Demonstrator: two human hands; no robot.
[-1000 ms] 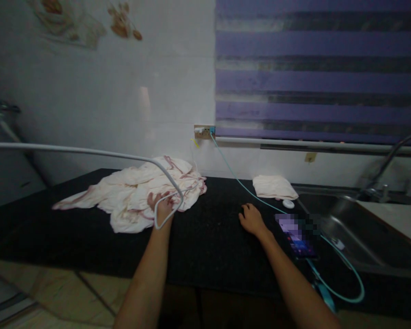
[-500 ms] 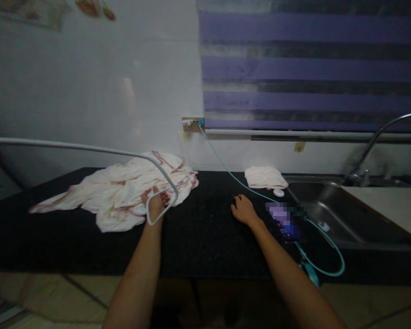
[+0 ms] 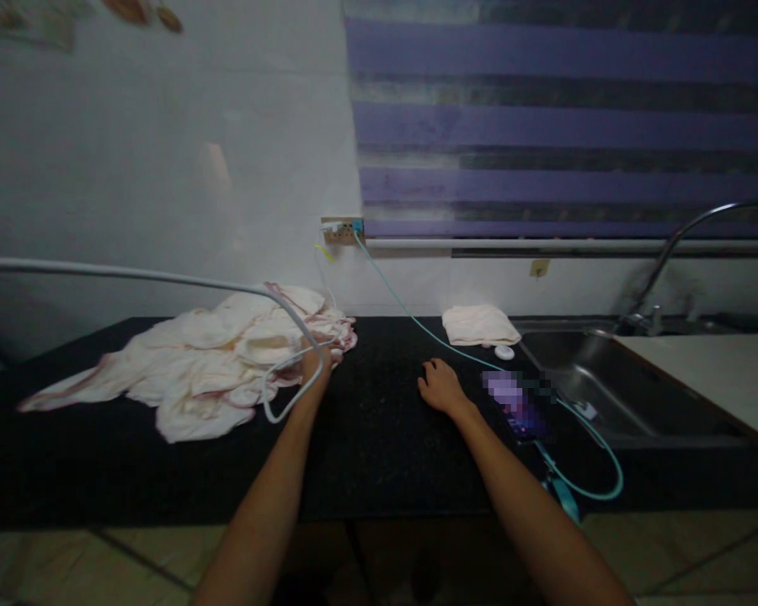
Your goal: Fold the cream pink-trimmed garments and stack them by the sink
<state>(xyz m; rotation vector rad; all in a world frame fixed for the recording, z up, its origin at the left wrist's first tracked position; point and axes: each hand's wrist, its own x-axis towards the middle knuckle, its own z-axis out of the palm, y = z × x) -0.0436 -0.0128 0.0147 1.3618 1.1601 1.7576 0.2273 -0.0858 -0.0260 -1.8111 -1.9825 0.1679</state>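
My left hand [image 3: 314, 347] reaches into the right end of a crumpled heap of white cloths [image 3: 208, 370] with pinkish edges. Its fingers are mostly hidden by the cloth and by a looped white cable or rod [image 3: 300, 321] passing close in front, so I cannot tell if they grip anything. My right hand [image 3: 440, 385] rests on the black countertop [image 3: 372, 438], fingers slightly bent and apart, holding nothing. To its right lies a phone [image 3: 523, 417], its screen lit and partly blurred out. Behind that hand is a folded pale cloth [image 3: 480, 325].
A teal cable [image 3: 395, 295] runs from the wall socket [image 3: 343, 230] past the right hand to the phone area. A small round white object [image 3: 504, 353] sits before the folded cloth. On the right are a steel sink [image 3: 606, 387], a curved faucet [image 3: 675, 236] and a pale board [image 3: 701, 370].
My left hand has moved right and farther into the cloth heap, and its fingers are now mostly covered. The view has shifted slightly; my right hand stays resting on the counter.
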